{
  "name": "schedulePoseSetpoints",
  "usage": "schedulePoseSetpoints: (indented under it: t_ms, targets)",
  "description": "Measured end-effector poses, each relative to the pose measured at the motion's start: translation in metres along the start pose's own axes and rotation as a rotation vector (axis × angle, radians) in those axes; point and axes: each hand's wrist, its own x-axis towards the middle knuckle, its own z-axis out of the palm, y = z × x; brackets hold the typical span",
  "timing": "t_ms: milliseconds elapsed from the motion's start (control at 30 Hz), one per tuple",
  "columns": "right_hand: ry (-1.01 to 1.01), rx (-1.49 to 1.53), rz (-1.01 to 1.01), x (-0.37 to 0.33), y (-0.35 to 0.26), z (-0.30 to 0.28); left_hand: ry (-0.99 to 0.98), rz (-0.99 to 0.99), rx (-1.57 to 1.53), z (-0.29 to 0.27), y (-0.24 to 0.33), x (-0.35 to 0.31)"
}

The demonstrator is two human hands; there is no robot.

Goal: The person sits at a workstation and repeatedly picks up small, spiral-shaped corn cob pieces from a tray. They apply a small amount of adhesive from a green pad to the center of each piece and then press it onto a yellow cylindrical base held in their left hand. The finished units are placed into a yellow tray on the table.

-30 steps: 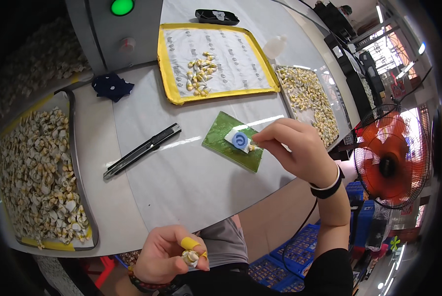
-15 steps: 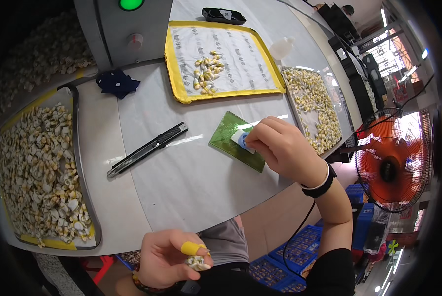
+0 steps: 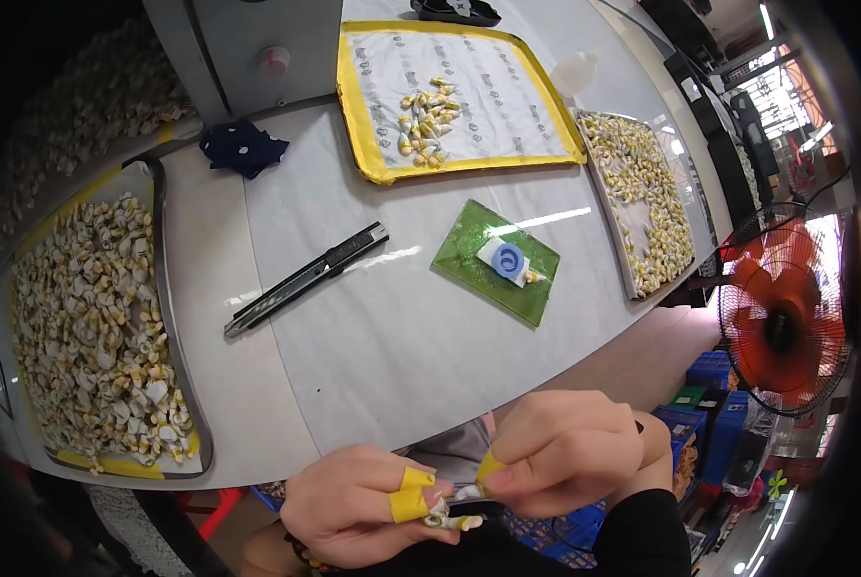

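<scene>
My left hand [image 3: 353, 505], two fingers wrapped in yellow tape, pinches a small white-and-yellow twisted piece [image 3: 452, 520] at the near edge of the table. Close beside it, my right hand [image 3: 567, 454] is closed in a pinch at a small whitish bit [image 3: 470, 491] that its fingers partly cover. Yellow tape shows on one of its fingers too. Beyond the hands lies a green glass-like plate [image 3: 478, 274], bearing a white block with a round blue top [image 3: 508, 260]. A black utility knife [image 3: 307, 278] rests to the plate's left.
A yellow-rimmed tray [image 3: 361, 159] with a white lining holds several pieces. Heaped trays stand at left [image 3: 164, 317] and right [image 3: 628, 274]. A dark blue cloth [image 3: 244, 149] sits by a grey machine [image 3: 248, 58]. An orange fan [image 3: 782, 317] stands at far right.
My right hand has let go of the blue-topped block and come back toward me, beside my left hand. It now pinches at a whitish bit there. The whole view has shifted slightly.
</scene>
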Motion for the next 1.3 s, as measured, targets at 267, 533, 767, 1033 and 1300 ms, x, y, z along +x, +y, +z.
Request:
schedulePoseSetpoints:
  t_ms: [267,533,767,1033,1300]
  targets:
    - [-0.12,-0.07,0.036,-0.004,-0.006,0.002,-0.244,-0.094,0.115,-0.008,0.005,0.006]
    - [-0.113,-0.019,-0.062,0.001,0.001,0.008,-0.015,0.146,0.137,0.0,0.012,0.009]
    - [-0.108,0.043,-0.072,0.0,0.004,0.01,-0.002,0.168,0.129,0.003,0.011,0.007]
    - [-0.213,-0.078,-0.159,0.003,-0.003,-0.001,-0.005,0.019,0.19,0.004,0.012,0.001]
    - [-0.151,-0.338,-0.28,-0.006,-0.017,-0.003,-0.075,-0.009,0.112,-0.001,0.008,0.0]
